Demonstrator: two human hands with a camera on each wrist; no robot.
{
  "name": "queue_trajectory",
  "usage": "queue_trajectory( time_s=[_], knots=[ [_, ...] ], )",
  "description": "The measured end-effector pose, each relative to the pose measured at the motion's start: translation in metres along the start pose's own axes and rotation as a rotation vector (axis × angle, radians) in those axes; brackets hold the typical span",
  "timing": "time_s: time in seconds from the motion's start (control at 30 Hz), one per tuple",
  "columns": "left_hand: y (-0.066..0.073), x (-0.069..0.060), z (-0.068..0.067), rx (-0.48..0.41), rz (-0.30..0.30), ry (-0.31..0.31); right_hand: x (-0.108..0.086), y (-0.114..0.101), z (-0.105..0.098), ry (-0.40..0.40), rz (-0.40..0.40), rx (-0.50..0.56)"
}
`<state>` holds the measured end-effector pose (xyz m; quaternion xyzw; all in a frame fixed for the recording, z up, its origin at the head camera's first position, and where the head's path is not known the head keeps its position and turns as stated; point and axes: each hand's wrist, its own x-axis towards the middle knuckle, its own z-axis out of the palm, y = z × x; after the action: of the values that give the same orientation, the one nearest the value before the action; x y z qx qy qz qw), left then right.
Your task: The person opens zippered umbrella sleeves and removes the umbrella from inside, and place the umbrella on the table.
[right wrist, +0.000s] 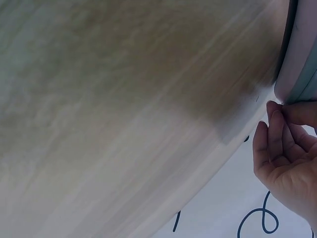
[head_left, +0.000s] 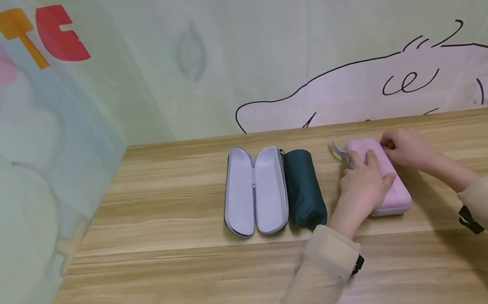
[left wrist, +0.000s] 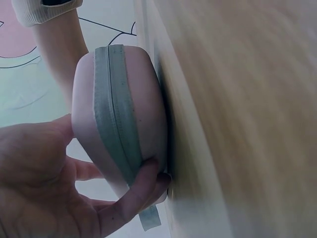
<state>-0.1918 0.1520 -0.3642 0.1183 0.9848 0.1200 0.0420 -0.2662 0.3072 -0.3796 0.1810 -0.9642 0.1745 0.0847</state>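
A pink zippered case [head_left: 392,186] lies on the table at the right, its lid down. My left hand [head_left: 362,183] grips it from above and the left side; in the left wrist view the fingers of the left hand [left wrist: 64,183] curl round the case [left wrist: 146,99] over its grey zipper band. A grey strap [head_left: 338,149] sticks out at its far left corner. At the far right corner my right hand [head_left: 405,146] pinches with thumb and fingertips; in the right wrist view the right hand [right wrist: 292,158] is by the zipper end, and what it pinches is too small to tell.
Left of the pink case stands a dark teal pouch [head_left: 304,187]. Beside the pouch lies an open glasses case [head_left: 270,190] with a pale lining. The wooden table [head_left: 175,292] ends at a printed cloth backdrop [head_left: 273,39] behind and at the left.
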Motion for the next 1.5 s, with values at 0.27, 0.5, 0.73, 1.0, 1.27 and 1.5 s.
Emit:
queue_trajectory(
  time_s=[0.27,0.5,0.73,1.0,1.27,1.5],
  knots=[
    [0.000,0.000,-0.001,-0.002,-0.008,-0.002,-0.003,0.000,0.001,0.014,-0.014,-0.006],
    [0.001,0.000,0.000,0.003,-0.011,-0.008,-0.005,0.000,0.001,0.010,-0.012,-0.011],
    [0.001,0.001,0.001,0.005,-0.016,-0.008,-0.008,0.000,0.002,0.044,-0.035,-0.012],
    [0.001,0.001,0.000,0.003,-0.019,-0.012,-0.011,0.000,0.002,0.030,-0.030,0.005],
    [0.000,0.001,0.002,-0.003,-0.009,-0.007,-0.015,-0.001,0.002,0.017,-0.028,0.002],
    [0.000,-0.001,-0.002,-0.004,-0.007,-0.008,-0.018,-0.001,0.003,0.028,-0.021,0.015]
  ],
)
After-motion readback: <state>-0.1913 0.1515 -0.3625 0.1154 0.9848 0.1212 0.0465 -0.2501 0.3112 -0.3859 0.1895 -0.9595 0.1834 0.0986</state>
